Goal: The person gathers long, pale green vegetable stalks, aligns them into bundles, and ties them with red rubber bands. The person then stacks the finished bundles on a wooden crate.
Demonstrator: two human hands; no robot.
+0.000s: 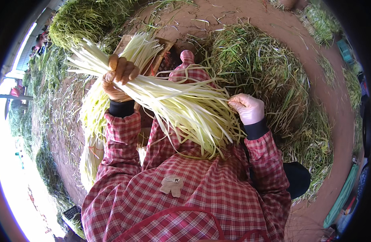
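My left hand [119,75] is closed around a thick bunch of blanched garlic chives [185,103]. The white stalk ends stick out past my fist to the upper left, and the pale yellow leaves fan to the right across my lap. At the right side of that fan, my right hand [247,108] pinches the edge of the leaves between thumb and fingertips. Behind my left fist, more pale chives [144,45] lie on a wooden crate [162,53]. Beside my left forearm is a chive bundle [93,160] with a red tie.
A large heap of green and dried leaves [258,66] rises close to my right. Another leaf pile [79,21] stands at the upper left. Leaf scraps litter the brown ground [327,90]. A green cloth-like item [341,196] lies at the far right.
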